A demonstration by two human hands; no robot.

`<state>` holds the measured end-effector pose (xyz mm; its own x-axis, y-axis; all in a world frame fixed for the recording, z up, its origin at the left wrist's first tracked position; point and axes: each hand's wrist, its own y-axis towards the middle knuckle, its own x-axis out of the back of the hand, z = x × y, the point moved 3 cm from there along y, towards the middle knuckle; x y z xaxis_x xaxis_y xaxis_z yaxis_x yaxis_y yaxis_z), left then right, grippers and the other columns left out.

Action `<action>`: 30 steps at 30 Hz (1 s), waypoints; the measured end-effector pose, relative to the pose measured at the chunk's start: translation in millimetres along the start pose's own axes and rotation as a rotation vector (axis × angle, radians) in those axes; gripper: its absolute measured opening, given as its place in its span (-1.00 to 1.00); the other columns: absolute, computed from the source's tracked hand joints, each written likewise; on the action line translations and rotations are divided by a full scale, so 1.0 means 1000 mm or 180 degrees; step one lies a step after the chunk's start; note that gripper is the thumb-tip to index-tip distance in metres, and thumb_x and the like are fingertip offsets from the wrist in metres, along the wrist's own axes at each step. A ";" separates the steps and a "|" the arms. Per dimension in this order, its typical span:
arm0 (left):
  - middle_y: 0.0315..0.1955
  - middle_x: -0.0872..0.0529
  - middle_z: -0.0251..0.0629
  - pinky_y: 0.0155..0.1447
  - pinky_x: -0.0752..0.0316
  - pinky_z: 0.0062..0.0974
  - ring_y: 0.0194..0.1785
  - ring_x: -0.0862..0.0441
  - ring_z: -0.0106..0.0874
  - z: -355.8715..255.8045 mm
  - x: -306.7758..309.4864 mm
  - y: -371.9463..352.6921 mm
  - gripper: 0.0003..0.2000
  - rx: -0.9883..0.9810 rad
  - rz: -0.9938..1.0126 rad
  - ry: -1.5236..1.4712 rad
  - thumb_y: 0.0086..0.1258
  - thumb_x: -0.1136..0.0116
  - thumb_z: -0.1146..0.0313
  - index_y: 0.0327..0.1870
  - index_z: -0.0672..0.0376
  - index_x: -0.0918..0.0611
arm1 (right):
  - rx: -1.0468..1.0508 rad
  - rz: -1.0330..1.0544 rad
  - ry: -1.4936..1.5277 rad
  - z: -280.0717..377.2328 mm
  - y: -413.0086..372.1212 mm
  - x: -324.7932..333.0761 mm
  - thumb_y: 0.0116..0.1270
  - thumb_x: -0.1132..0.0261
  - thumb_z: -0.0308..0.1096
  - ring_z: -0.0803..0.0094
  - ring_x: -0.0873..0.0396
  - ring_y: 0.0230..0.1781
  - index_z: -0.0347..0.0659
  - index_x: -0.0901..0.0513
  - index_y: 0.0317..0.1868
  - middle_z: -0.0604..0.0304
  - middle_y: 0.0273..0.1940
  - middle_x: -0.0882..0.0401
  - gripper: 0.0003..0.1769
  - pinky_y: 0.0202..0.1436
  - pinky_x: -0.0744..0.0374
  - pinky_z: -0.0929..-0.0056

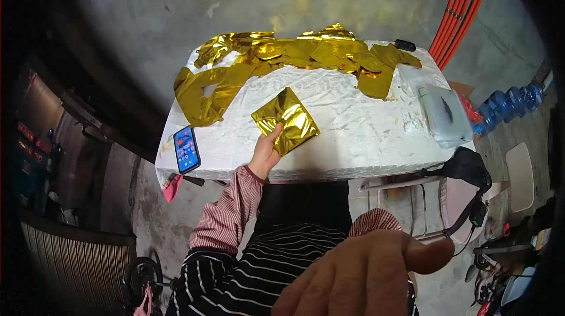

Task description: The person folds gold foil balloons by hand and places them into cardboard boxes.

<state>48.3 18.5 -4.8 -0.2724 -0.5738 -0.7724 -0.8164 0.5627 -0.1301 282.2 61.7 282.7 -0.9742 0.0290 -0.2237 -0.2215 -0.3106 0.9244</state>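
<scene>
Gold folded foil square (286, 120) lies on the white table (365, 139), middle of the near half, one corner pointing at the person. Left hand (265, 154) comes in over the near table edge, pink striped sleeve behind it. The thumb lies on top of the square's near-left edge and the other fingers seem tucked under it, so it reads as a pinch on that edge, though the underside is hidden. Right hand (365, 278) is up close to the camera, low and right in the frame, well apart from the table. Its fingers are loosely spread, thumb sticking out, nothing in it.

Crumpled gold foil sheets (276, 57) run along the far side and down the left of the table. Phone (186, 149) sits at the near-left corner with its screen lit. Clear plastic box (445, 117) is at the right edge, and a small black object (405, 45) is at the far right corner. Orange cables (465, 4) lie on the floor beyond.

Step in hand, as a judgement: one-handed hold on the folded square, steadying or starting to lift it. A next move calls for the free hand coming down to the opposite corner, since thin foil creases and slides under a single pinch.
</scene>
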 end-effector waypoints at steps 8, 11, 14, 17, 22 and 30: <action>0.15 -0.56 -0.12 0.28 -0.48 -0.21 0.16 -0.57 -0.23 0.000 0.001 -0.002 -0.65 0.0017 0.0041 -0.0009 0.50 -0.02 0.39 0.25 0.26 -0.41 | 0.0316 -0.0990 -0.0164 0.008 -0.012 0.002 0.49 0.26 0.25 -0.30 -0.46 0.17 -0.63 -0.46 0.07 -0.55 -0.05 -0.51 -0.10 0.24 -0.42 -0.17; 0.08 -0.60 -0.12 0.22 -0.54 -0.21 0.11 -0.60 -0.23 -0.002 -0.004 -0.007 -0.70 0.0092 0.0016 -0.0043 0.50 -0.02 0.44 0.19 0.30 -0.45 | 0.0357 -0.0280 -0.0030 0.016 -0.007 0.021 0.54 0.24 0.16 -0.29 -0.50 0.11 -0.59 -0.47 0.03 -0.51 -0.07 -0.53 -0.20 0.21 -0.45 -0.18; 0.09 -0.60 -0.14 0.22 -0.53 -0.21 0.11 -0.60 -0.25 -0.001 -0.002 -0.006 -0.70 0.0097 -0.0056 -0.0014 0.50 -0.02 0.43 0.19 0.29 -0.45 | 0.0310 -0.0258 -0.0180 0.025 -0.008 0.032 0.55 0.19 0.10 -0.27 -0.53 0.03 -0.59 -0.47 0.02 -0.50 -0.06 -0.53 -0.27 0.19 -0.46 -0.18; 0.08 -0.61 -0.19 0.22 -0.52 -0.23 0.10 -0.61 -0.28 -0.001 -0.002 -0.008 -0.69 0.0089 -0.0110 0.0015 0.48 -0.04 0.44 0.20 0.25 -0.45 | 0.0524 -0.0239 -0.0268 0.026 -0.017 0.050 0.56 0.12 0.04 -0.23 -0.55 -0.03 -0.57 -0.46 0.03 -0.44 -0.08 -0.55 -0.34 0.14 -0.52 -0.16; 0.02 -0.64 -0.28 0.22 -0.51 -0.27 0.10 -0.59 -0.34 -0.003 -0.003 -0.013 -0.70 0.0057 -0.0275 -0.0090 0.45 -0.11 0.45 0.17 0.20 -0.48 | 0.0808 -0.1409 -0.0708 0.031 -0.038 0.049 0.54 -0.02 -0.14 -0.16 -0.60 -0.11 -0.43 -0.66 -0.24 -0.24 -0.15 -0.61 -0.52 -0.03 -0.68 0.01; 0.01 -0.63 -0.33 0.19 -0.52 -0.30 0.07 -0.60 -0.37 -0.002 -0.004 -0.014 -0.75 0.0198 -0.0362 -0.0001 0.48 -0.07 0.42 0.14 0.17 -0.51 | 0.1783 -0.1465 -0.1473 0.051 -0.047 0.051 0.47 -0.14 -0.23 -0.12 -0.66 -0.17 -0.43 -0.68 -0.33 -0.25 -0.14 -0.62 -0.61 -0.12 -0.71 0.10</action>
<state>59.5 11.8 1.1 -0.1797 -0.6358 -0.7506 -0.8088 0.5299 -0.2552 240.8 126.3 243.5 -0.6746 0.4593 -0.5779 -0.4687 0.3384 0.8160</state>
